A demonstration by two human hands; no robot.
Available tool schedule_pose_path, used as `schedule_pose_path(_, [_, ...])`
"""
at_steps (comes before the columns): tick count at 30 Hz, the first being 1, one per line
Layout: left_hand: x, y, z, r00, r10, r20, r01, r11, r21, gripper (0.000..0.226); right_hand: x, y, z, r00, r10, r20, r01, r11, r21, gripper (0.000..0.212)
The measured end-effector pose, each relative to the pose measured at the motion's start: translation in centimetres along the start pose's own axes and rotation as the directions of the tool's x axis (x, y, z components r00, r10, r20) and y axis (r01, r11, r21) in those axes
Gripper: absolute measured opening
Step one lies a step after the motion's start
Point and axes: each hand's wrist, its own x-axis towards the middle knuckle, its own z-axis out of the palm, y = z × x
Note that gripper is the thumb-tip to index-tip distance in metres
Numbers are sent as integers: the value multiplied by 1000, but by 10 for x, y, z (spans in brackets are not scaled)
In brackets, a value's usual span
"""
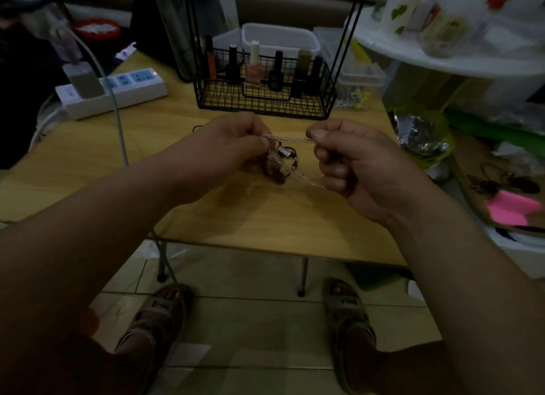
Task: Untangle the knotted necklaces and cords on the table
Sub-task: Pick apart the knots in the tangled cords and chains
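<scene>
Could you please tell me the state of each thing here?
Left hand: pinching silver chain.
Right hand: pinching silver chain.
Silver chain: taut between both hands.
Knotted bundle: tangled, hanging below left hand.
Power strip: light on, charger plugged in.
Nail polish bottles: capped, upright in wire basket.

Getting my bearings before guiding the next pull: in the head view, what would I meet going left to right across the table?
From the left: power strip → left hand → silver chain → right hand → foil bag → pink paper.

Cluttered home room: nail-polish basket [264, 99], power strip [118, 92].
</scene>
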Motion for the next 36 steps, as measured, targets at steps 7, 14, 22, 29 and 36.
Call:
schedule_pose_path(7, [-1, 1, 2, 999, -32, 39, 34, 999, -38, 12, 0, -2, -12, 1000, -22, -16, 20, 996, -91, 9])
schedule_pose_path(14, [-12, 8, 1, 972, -22, 233, -70, 923, 377, 14, -4, -5, -16, 966, -252, -63, 189, 847, -497, 18])
schedule_pose_path(22, [-11, 5, 0, 976, 38, 215, -34, 999, -26, 15, -1, 3, -1, 939, -318, -134, 182, 786, -591, 6])
schedule_pose_path(29, [-5, 10, 13, 995, 6, 98, 46, 852, -521, 19, 0, 0, 13, 982, 109, -153, -91, 988, 123, 35])
schedule_pose_path(36, [-4, 6, 7, 996, 35, 82, -32, 999, -36, 12, 5, -5, 6, 988, 122, -95, -88, 949, 302, 47])
